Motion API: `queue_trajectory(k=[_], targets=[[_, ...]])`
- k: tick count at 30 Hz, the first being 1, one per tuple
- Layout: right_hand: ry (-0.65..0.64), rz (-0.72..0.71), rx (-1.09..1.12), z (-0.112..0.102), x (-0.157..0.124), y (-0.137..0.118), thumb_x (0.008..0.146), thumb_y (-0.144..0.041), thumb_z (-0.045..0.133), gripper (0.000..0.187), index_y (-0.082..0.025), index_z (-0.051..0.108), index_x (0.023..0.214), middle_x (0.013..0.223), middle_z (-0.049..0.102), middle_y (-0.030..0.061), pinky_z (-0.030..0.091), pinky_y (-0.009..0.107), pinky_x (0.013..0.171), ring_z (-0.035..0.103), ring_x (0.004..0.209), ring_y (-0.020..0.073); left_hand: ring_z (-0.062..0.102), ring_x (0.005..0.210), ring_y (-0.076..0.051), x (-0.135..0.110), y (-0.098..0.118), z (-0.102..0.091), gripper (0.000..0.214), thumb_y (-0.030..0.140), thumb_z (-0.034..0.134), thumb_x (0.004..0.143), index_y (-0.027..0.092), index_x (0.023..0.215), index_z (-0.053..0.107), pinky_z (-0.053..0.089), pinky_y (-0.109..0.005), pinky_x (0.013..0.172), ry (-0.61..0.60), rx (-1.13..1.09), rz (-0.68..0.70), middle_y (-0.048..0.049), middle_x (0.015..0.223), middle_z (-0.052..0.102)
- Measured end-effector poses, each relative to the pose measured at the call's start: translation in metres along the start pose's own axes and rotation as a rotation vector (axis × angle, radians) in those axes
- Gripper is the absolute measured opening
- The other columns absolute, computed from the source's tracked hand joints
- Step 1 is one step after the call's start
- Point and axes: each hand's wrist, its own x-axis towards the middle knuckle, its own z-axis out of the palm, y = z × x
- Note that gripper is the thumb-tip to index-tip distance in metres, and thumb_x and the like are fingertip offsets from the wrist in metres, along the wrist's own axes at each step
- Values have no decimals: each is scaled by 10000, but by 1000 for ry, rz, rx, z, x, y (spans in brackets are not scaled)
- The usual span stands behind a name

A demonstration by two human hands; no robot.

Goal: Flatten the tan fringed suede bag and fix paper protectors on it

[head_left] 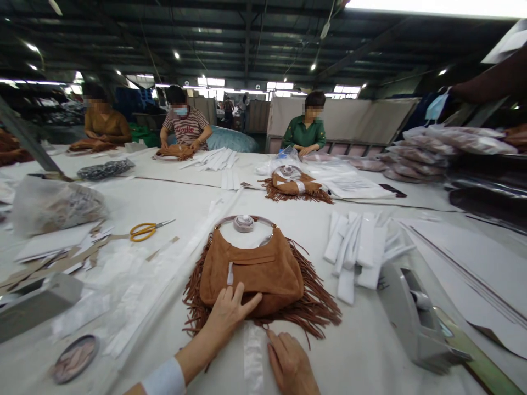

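Observation:
A brown suede fringed bag [257, 271] lies flat on the white table [370, 351] in front of me, its handle wrapped in white paper at the far end. My left hand [228, 312] rests open on the bag's near edge, fingers spread on the suede. My right hand [290, 362] lies just below the fringe, fingers pressed down on a clear plastic strip [253, 356] that runs toward me. Neither hand grips anything that I can see.
A grey tape dispenser [411, 318] stands at my right, folded white paper strips [356, 247] beyond it. Yellow scissors [144, 230] and cardboard scraps lie at left. Another fringed bag [294, 186] sits farther back. Three people work across the table.

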Motion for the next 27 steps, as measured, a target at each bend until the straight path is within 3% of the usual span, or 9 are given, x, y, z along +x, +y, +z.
queue_trajectory(k=[4, 9, 14, 18, 22, 27], targets=[[-146, -96, -197, 9, 12, -23, 865, -179, 556, 394, -163, 488, 1253, 698, 621, 33, 506, 323, 565, 618, 594, 207, 537, 911, -226, 6, -16, 0, 732, 69, 458, 825, 414, 1434, 245, 476, -368, 775, -71, -197, 29, -97, 1155, 469], [-393, 36, -358, 14, 33, -41, 897, -377, 576, 434, -185, 500, 1279, 686, 667, 80, 520, 355, 514, 649, 559, 256, 509, 939, -229, 11, -23, 2, 787, 13, 437, 742, 395, 1417, 300, 483, -383, 812, -114, -353, 27, -67, 1066, 471], [-484, 179, -349, 10, 37, -42, 922, -425, 523, 444, -120, 525, 1245, 711, 685, 131, 534, 376, 548, 674, 623, 284, 503, 945, -237, 8, -25, 2, 805, 22, 452, 728, 385, 1427, 289, 479, -401, 819, -133, -386, 52, -71, 1054, 478], [-480, 337, -373, -1, 35, -30, 939, -407, 494, 406, -85, 550, 1181, 668, 679, 127, 530, 347, 546, 680, 621, 280, 515, 974, -241, 3, -27, 6, 739, 44, 439, 798, 396, 1429, 284, 468, -409, 830, -108, -341, 95, -95, 1133, 490], [-455, 452, -415, -17, 30, -3, 960, -392, 447, 346, -100, 581, 1090, 693, 688, 138, 532, 338, 576, 691, 661, 278, 487, 1115, -268, -10, -27, 8, 653, 106, 504, 833, 421, 1387, 357, 417, -447, 921, -30, -284, 135, -121, 1345, 417], [-527, 575, -394, -39, 22, 32, 986, -395, 350, 386, -117, 614, 940, 768, 699, 176, 540, 405, 608, 697, 718, 319, 247, 1372, -326, -38, -22, 8, 421, 257, 644, 804, 339, 1208, 559, 149, -540, 1124, 102, -260, 152, -78, 1564, 177]])
